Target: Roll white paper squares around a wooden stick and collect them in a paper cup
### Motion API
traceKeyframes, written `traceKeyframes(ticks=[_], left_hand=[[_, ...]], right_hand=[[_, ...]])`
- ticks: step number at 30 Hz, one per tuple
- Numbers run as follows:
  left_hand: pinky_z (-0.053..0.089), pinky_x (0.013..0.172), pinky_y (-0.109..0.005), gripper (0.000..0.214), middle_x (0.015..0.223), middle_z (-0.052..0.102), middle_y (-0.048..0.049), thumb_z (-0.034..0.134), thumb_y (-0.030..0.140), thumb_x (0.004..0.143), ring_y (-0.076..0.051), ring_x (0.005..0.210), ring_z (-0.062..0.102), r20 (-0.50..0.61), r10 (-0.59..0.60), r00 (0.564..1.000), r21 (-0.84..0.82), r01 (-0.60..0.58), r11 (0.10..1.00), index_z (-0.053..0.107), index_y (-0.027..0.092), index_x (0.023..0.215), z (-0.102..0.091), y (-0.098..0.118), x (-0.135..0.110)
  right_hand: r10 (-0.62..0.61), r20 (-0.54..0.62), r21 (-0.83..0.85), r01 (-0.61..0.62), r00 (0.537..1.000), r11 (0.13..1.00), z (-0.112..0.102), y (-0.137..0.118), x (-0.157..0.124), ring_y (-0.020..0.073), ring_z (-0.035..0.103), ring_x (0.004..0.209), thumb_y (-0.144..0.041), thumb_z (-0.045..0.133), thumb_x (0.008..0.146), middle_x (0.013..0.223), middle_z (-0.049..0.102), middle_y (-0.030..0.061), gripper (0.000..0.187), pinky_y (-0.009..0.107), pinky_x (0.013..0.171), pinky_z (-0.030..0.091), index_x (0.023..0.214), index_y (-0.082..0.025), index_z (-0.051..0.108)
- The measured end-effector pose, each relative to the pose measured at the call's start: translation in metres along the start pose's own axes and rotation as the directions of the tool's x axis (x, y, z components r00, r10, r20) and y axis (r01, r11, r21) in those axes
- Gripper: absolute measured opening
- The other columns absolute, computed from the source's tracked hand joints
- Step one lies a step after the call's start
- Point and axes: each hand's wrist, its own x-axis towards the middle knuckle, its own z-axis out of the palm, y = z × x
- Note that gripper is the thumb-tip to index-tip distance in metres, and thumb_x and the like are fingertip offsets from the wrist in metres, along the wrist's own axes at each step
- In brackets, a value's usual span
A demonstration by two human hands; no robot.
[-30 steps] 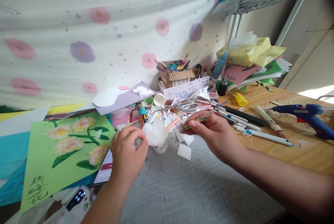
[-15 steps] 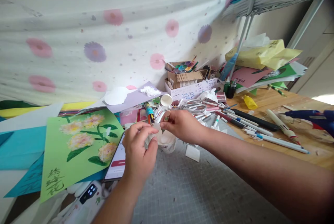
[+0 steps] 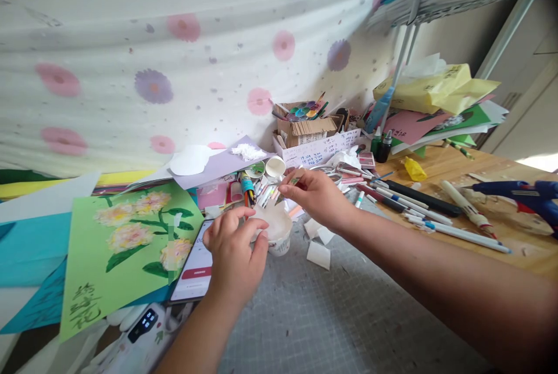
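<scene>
My left hand (image 3: 238,243) is at the left side of a white cup (image 3: 279,246), fingers curled and the thumb close to the index finger. A thin, whitish, see-through piece (image 3: 267,214) shows at its fingertips, over the cup mouth; its outline blends with the pale inside of the cup. Up and to the right of the cup, my right hand (image 3: 316,197) is closed in a pinch on a small, slender thing with a greenish end, mostly hidden by the fingers. Square white paper scraps (image 3: 319,255) lie on the grey cutting mat (image 3: 314,316).
Green paper with flowers (image 3: 126,252) and a phone (image 3: 192,269) lie to the left. Behind are a paper cup (image 3: 275,166), white shreds (image 3: 247,151) and a cardboard box (image 3: 305,130). Pens (image 3: 457,234) and a blue glue gun (image 3: 518,191) are on the right.
My right hand has lifted out of the cup mouth, up and slightly right, with the slender thing in its fingers. My left hand has hardly moved. More of the cup's mouth shows.
</scene>
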Motion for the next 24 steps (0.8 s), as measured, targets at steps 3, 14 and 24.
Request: traceKeyframes(ticks=[3, 14, 24], left_hand=[[0.039, 0.083, -0.048, 0.014, 0.098, 0.063, -0.0088, 0.051, 0.016, 0.083, -0.031, 0.097, 0.058, -0.059, -0.032, 0.998, -0.03, 0.03, 0.999, 0.064, 0.021, 0.082, -0.001, -0.003, 0.001], [0.035, 0.083, -0.053, 0.024, 0.107, 0.066, -0.0081, 0.055, 0.014, 0.081, -0.034, 0.101, 0.056, 0.06, -0.001, 0.998, 0.02, 0.0, 1.0, 0.074, 0.027, 0.076, 0.003, 0.001, -0.002], [0.04, 0.086, -0.05, 0.02, 0.101, 0.058, -0.0113, 0.047, 0.018, 0.089, -0.03, 0.097, 0.057, -0.125, 0.048, 0.991, -0.086, -0.059, 0.995, 0.067, 0.017, 0.091, -0.01, 0.01, -0.007]], right_hand=[[-0.007, 0.046, -0.047, 0.009, 0.999, 0.999, -0.002, -0.001, -0.006, 0.0152, 0.061, 0.068, -0.023, 0.06, 0.085, 0.075, 0.07, 0.0031, 0.011, 0.024, 0.061, 0.042, 0.081, -0.016, 0.067], [-0.119, 0.163, -0.18, 0.148, 0.979, 0.972, 0.013, 0.001, -0.005, 0.0171, 0.058, 0.071, -0.008, 0.073, 0.07, 0.068, 0.065, 0.0022, 0.012, 0.027, 0.069, 0.04, 0.063, -0.016, 0.067], [-0.119, 0.208, -0.021, 0.126, 0.971, 0.992, -0.052, 0.015, -0.057, 0.0161, 0.064, 0.073, -0.025, 0.058, 0.087, 0.08, 0.07, 0.0049, 0.017, 0.028, 0.068, 0.05, 0.073, -0.017, 0.061]])
